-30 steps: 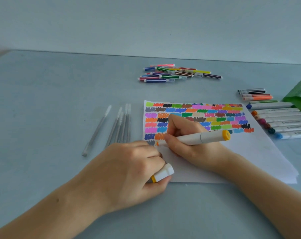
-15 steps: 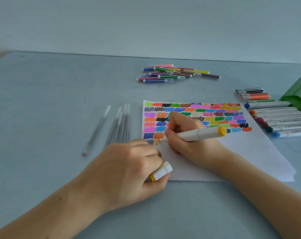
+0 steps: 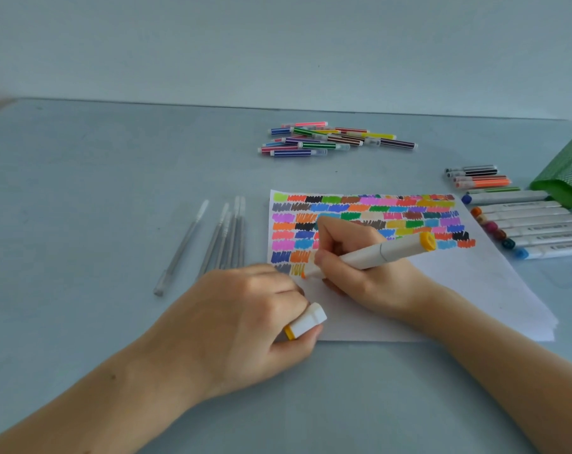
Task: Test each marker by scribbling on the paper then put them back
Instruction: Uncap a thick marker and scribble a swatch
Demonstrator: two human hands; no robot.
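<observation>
Clear pens: we see a row of clear-barrelled pens lying side by side on the table, left of the paper.
Left arm: our left forearm comes in from the lower left, and the left hand rests knuckles-up at the paper's lower left corner.
Left grip: our fingers are curled around the marker's cap, white with a yellow end, which pokes out beside the thumb.
Paper: the white paper lies flat, its upper part filled with rows of coloured scribbles.
Right arm: our right forearm enters from the lower right, and the right hand rests on the paper.
Right grip: thumb and fingers pinch the white marker near its tip, which touches the paper at a yellow-orange scribble in the lowest row; its yellow end tilts up to the right.
Far markers: a loose pile of striped markers lies beyond the paper.
Right markers: white markers lie in a row beside a green mesh holder.
</observation>
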